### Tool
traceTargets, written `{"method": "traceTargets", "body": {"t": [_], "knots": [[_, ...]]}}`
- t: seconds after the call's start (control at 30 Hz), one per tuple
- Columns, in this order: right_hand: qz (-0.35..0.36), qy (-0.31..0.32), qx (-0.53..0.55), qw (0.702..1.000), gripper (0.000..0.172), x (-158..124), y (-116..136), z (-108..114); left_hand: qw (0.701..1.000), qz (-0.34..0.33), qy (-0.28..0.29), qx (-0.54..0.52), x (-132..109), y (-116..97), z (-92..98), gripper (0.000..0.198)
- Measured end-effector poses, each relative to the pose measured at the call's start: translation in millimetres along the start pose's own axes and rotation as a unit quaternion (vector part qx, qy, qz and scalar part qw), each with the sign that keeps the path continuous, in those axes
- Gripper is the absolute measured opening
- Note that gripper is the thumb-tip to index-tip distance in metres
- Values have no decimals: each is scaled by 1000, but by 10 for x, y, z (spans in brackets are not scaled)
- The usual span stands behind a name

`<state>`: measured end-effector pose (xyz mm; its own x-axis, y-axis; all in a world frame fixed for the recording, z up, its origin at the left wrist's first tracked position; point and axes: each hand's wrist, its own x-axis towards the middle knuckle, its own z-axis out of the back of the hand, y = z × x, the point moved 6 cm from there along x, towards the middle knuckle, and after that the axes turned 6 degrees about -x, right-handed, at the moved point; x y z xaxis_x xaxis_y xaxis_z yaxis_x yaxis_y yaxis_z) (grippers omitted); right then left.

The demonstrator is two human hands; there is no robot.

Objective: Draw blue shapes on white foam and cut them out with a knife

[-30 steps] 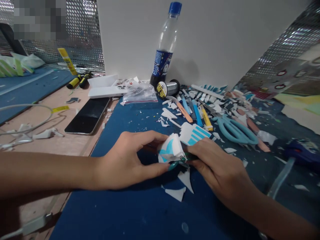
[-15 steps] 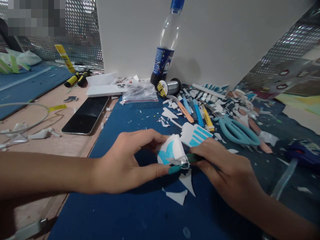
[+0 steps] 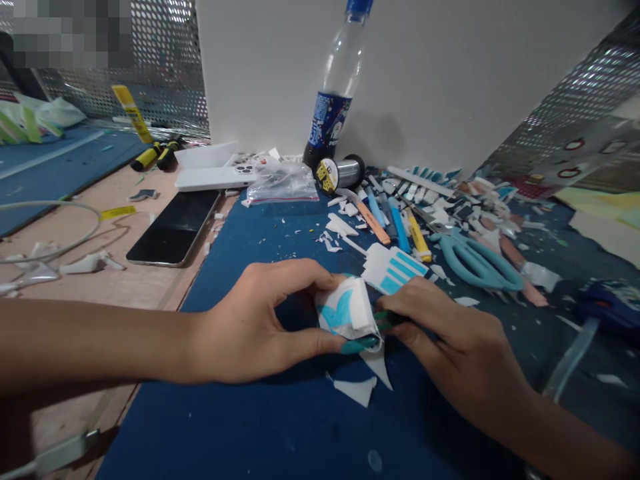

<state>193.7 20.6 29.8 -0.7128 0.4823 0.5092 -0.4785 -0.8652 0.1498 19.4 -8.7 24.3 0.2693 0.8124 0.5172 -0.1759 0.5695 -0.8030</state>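
My left hand [image 3: 270,320] grips a small white piece with turquoise painted shapes [image 3: 343,310] between thumb and fingers, just above the blue mat. My right hand [image 3: 440,327] is closed at the piece's right edge, its fingertips pinched together. Whatever those fingers hold is dark and mostly hidden, so I cannot make it out. A flat white cutout with turquoise stripes [image 3: 393,268] lies right behind the hands. Below the held piece, pointed white scraps [image 3: 357,390] lie on the mat.
Light blue scissors [image 3: 480,263], an orange-handled tool [image 3: 373,220] and a heap of white scraps [image 3: 450,193] lie at the back right. A part-filled bottle [image 3: 330,113] and a wire spool [image 3: 343,173] stand behind. To the left lies a black phone [image 3: 175,227].
The painted piece has tipped a little and dropped slightly in my left hand, showing more of its turquoise face. My right hand stays at its edge. The view has shifted slightly.
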Motion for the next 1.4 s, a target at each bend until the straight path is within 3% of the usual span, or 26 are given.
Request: {"method": "traceTargets", "body": {"t": [1.0, 1.4], "knots": [[9, -4, 12, 1000, 21, 25, 66, -18, 999, -26, 23, 37, -10, -17, -24, 24], [-23, 33, 39, 998, 19, -23, 19, -55, 999, -23, 41, 19, -17, -12, -54, 24]]}}
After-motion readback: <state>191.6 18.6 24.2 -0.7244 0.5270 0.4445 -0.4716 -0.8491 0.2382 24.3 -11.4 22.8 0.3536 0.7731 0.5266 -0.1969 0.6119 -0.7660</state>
